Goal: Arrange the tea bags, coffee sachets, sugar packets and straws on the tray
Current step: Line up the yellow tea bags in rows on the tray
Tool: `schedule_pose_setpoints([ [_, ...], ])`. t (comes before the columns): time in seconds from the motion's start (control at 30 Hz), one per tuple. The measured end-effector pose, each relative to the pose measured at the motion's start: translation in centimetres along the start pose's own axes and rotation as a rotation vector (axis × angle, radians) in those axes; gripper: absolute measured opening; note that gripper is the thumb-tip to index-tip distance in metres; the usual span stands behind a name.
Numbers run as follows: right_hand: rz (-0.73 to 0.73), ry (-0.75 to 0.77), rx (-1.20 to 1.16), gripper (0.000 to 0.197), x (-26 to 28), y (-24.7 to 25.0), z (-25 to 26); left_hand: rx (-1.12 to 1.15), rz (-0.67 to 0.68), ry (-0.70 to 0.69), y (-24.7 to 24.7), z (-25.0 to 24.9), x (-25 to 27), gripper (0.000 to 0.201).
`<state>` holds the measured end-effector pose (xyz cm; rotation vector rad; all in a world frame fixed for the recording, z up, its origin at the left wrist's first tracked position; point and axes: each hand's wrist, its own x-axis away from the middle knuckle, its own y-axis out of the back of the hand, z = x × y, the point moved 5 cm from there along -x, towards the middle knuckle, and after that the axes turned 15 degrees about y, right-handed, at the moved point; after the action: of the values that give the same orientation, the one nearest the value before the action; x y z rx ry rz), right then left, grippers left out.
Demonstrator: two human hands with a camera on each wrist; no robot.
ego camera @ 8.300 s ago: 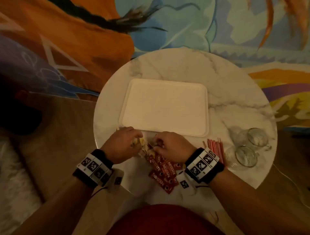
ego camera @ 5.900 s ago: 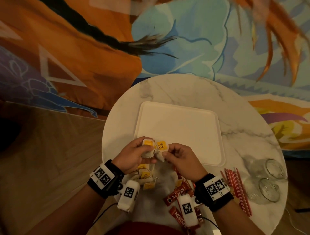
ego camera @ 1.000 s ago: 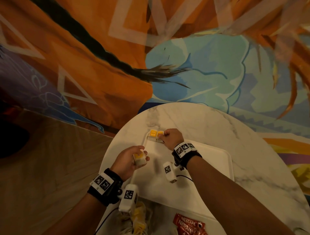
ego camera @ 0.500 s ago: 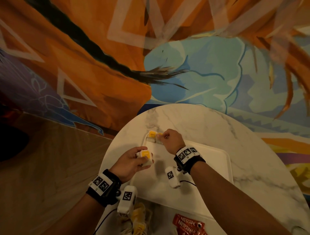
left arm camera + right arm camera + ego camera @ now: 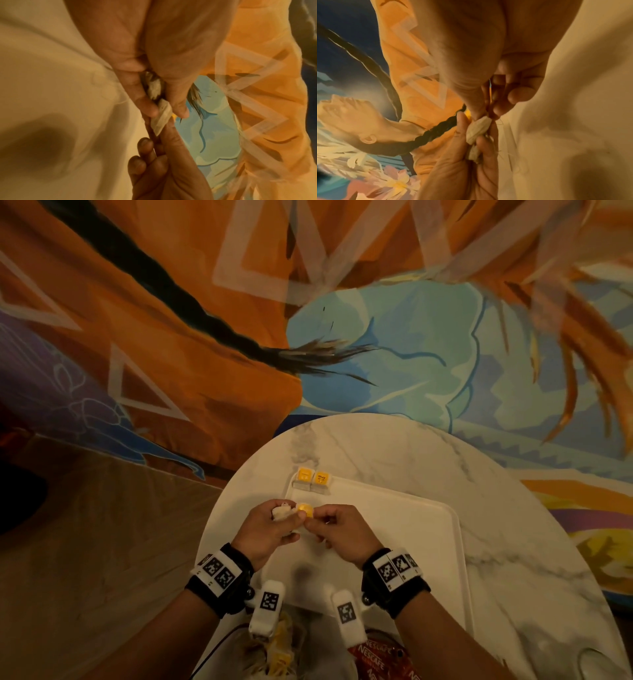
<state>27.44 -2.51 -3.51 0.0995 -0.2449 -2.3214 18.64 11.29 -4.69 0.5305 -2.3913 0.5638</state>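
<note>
Both hands meet over the near-left part of the white tray [image 5: 404, 529]. My left hand [image 5: 289, 518] holds a white tea bag [image 5: 282, 512] with a yellow tag [image 5: 305, 510], and my right hand [image 5: 313, 523] pinches the same tea bag from the right. In the left wrist view the tea bag [image 5: 161, 119] sits between thumb and fingers; in the right wrist view the tea bag [image 5: 478, 127] is pinched by both hands. Two tea bags [image 5: 312, 479] with yellow tags lie side by side at the tray's far left corner.
The tray lies on a round marble table [image 5: 513, 508]. A pile of loose tea bags [image 5: 279, 655] and red coffee sachets [image 5: 380, 659] lie near the front edge. A glass [image 5: 596, 662] shows at the bottom right. A painted wall stands behind the table.
My right hand has drawn back from the two tea bags at the tray's far corner and joined the left hand. Both now hold the tea bag that the left hand was carrying.
</note>
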Motion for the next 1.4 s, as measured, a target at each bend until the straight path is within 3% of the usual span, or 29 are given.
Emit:
schedule_pose_setpoints([
  [0.13,-0.092,-0.025,0.003,0.014,-0.4,0.8,-0.4,0.079,0.053,0.011,-0.2,0.0,-0.1,0.024],
  [0.23,-0.142,-0.016,-0.004,0.010,-1.5,2.2,0.1,0.173,0.078,0.049,0.1,-0.4,-0.2,0.023],
  [0.53,-0.146,-0.069,0.263,0.008,-6.3,6.7,-1.2,0.108,0.012,0.076,-0.4,-1.5,-0.7,0.020],
  [0.77,-0.110,-0.175,0.611,0.019,-7.7,8.2,-3.5,-0.259,-0.145,0.028,-0.5,-1.9,-1.9,0.018],
  [0.9,-0.143,-0.199,0.671,0.018,-8.0,7.9,-3.7,-0.540,-0.211,-0.072,-0.7,-3.0,-3.1,0.017],
  [1.07,-0.184,-0.198,0.667,0.023,-8.0,7.5,-3.8,-1.037,-0.319,-0.221,-1.2,-4.1,-4.4,0.036],
  [1.17,-0.220,-0.172,0.632,0.027,-7.6,7.4,-3.6,-1.127,-0.311,-0.208,-1.6,-3.9,-4.9,0.043],
  [1.23,-0.210,-0.089,0.635,0.019,-7.3,7.0,-3.2,-1.160,-0.297,-0.189,-1.7,-3.6,-5.3,0.044],
  [1.3,-0.114,-0.008,0.684,0.012,-7.1,6.3,-2.8,-1.173,-0.289,-0.184,-1.7,-3.3,-5.6,0.042],
  [1.4,-0.023,0.002,0.734,0.020,-6.7,5.4,-2.9,-1.188,-0.312,-0.209,-1.7,-3.2,-5.8,0.036],
])
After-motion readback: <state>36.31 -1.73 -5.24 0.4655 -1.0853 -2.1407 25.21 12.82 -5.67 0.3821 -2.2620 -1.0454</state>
